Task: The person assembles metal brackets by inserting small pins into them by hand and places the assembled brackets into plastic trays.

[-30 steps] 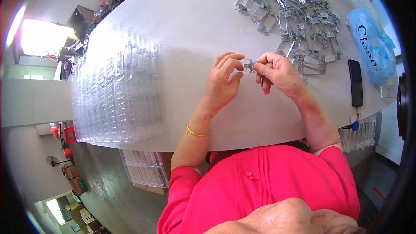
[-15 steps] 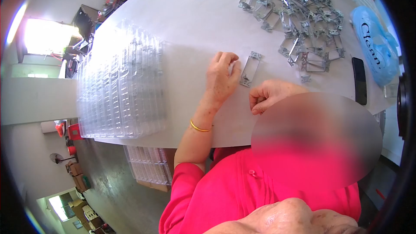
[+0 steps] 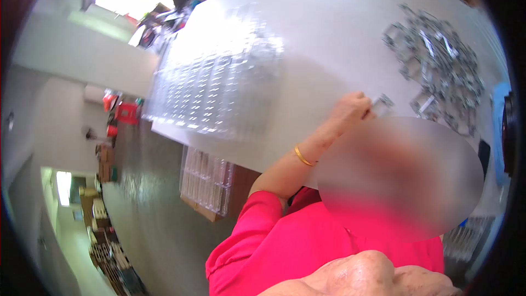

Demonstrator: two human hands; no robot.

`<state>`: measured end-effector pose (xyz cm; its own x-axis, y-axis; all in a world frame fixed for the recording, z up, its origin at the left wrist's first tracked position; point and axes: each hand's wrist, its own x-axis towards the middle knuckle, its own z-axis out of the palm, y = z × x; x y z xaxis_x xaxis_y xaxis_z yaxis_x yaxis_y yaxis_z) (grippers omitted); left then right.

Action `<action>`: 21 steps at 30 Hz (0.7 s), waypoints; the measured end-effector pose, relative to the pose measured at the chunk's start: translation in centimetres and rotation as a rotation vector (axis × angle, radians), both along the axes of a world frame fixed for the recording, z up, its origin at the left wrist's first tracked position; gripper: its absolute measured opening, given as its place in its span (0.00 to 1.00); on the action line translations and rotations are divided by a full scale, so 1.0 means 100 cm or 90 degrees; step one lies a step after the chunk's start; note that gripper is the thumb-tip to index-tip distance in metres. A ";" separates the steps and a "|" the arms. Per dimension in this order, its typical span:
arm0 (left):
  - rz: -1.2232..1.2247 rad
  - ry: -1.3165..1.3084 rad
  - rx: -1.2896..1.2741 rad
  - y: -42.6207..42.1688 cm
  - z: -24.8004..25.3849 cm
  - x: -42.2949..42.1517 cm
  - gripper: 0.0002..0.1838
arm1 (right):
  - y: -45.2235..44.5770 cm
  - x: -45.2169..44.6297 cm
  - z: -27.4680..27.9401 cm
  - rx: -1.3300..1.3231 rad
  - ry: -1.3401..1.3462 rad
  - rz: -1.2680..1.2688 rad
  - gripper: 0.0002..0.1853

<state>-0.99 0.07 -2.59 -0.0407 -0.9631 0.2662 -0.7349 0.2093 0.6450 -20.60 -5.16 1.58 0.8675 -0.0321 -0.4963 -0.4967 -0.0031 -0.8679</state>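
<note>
My left hand [image 3: 350, 109], above a gold bangle on the wrist, is curled closed over the white table [image 3: 323, 38]. Just beyond its fingers shows one end of a small silver metal bracket [image 3: 385, 102]. The rest of that bracket is hidden, and whether the fingers grip it I cannot make out. A blurred oval covers the place beside it, and my right hand cannot be seen. To the right lies a tangled heap of similar metal brackets [image 3: 438, 60].
A stack of clear plastic trays [image 3: 213, 87] stands on the left of the table. More clear trays [image 3: 205, 178] sit on a cardboard box below the edge. A blue plastic bag [image 3: 499, 131] and part of a dark phone [image 3: 484, 159] are at the right.
The view has turned, so the table's contents sit further right. My left hand has closed its fingers beside the single bracket. My right hand, visible before, is now hidden by the blurred oval.
</note>
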 end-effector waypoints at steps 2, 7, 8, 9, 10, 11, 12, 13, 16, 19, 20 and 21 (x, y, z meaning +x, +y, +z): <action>0.035 -0.002 -0.006 0.000 0.001 -0.001 0.12 | 0.001 0.000 0.000 0.019 0.037 -0.055 0.08; 0.027 0.013 0.000 -0.003 0.021 -0.004 0.12 | 0.002 0.001 0.004 -0.013 0.042 -0.053 0.06; 0.041 0.009 -0.008 -0.003 0.025 -0.005 0.12 | 0.002 0.001 0.002 -0.012 0.041 -0.068 0.05; 0.031 0.020 -0.020 -0.003 0.031 -0.007 0.12 | 0.001 0.001 -0.001 -0.019 0.035 -0.056 0.05; 0.020 0.030 -0.032 -0.002 0.036 -0.007 0.12 | 0.001 0.002 -0.004 0.002 0.017 -0.072 0.05; 0.031 0.025 -0.039 0.000 0.042 -0.006 0.12 | 0.001 0.003 -0.005 0.024 0.000 -0.090 0.06; 0.017 0.032 -0.046 0.003 0.050 -0.007 0.11 | 0.001 0.003 -0.006 0.019 -0.005 -0.080 0.06; 0.003 0.039 -0.053 0.007 0.059 -0.008 0.11 | 0.001 0.003 -0.006 0.027 -0.020 -0.114 0.06; 0.018 0.043 -0.096 0.027 0.094 -0.001 0.11 | 0.002 0.004 -0.012 0.048 -0.060 -0.193 0.07; 0.058 0.041 -0.138 0.054 0.130 0.020 0.10 | -0.001 0.006 -0.020 0.057 -0.094 -0.259 0.06; 0.084 0.035 -0.158 0.063 0.143 0.031 0.10 | -0.002 0.006 -0.020 0.050 -0.104 -0.282 0.06; 0.122 0.029 -0.172 0.073 0.155 0.043 0.11 | -0.002 0.007 -0.019 0.049 -0.109 -0.276 0.06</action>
<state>3.29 7.36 12.90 0.1524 -0.8466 0.5100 -0.7494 0.2374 0.6181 -19.94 -5.32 -0.33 0.8517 -0.3781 -0.3629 -0.2880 0.2408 -0.9269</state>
